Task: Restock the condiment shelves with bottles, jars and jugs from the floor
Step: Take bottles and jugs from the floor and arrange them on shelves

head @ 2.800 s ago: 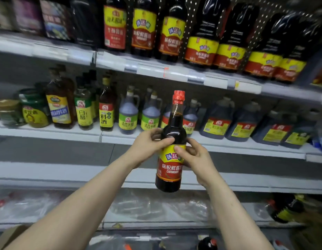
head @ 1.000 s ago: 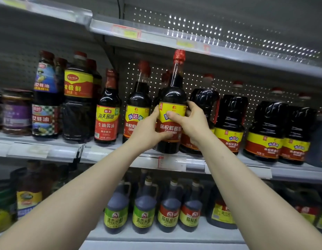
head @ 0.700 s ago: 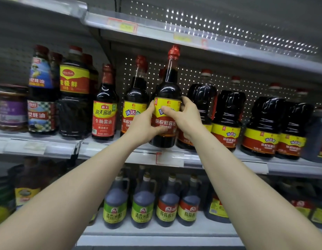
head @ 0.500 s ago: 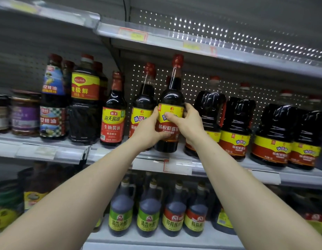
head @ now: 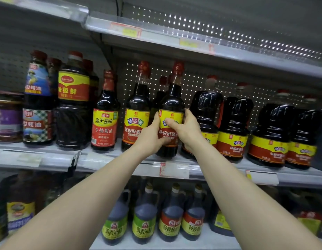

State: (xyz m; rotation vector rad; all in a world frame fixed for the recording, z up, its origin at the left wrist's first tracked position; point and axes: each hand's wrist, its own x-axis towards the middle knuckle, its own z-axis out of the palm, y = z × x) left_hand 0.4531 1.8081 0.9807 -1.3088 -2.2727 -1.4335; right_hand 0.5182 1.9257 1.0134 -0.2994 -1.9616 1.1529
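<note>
A dark soy sauce bottle [head: 172, 103] with a red cap and a yellow and red label stands upright on the upper shelf [head: 176, 166], near its front edge. My left hand [head: 150, 136] wraps its left side and my right hand [head: 186, 129] its right side, thumb across the label. A matching bottle [head: 137, 109] stands just to its left, another partly hidden behind it. Large dark jugs [head: 206, 112] with the same label stand to its right.
Further left on the upper shelf stand a red-labelled soy bottle [head: 105, 114], bigger sauce bottles [head: 73, 100] and a jar [head: 6, 117]. The lower shelf holds vinegar jugs [head: 144, 221] with green and red labels. An overhead shelf edge [head: 174, 37] with price tags hangs close above.
Both hands carried the bottle up from the lower shelf level to the upper shelf and set it between the matching bottle and the jugs. The view has moved closer.
</note>
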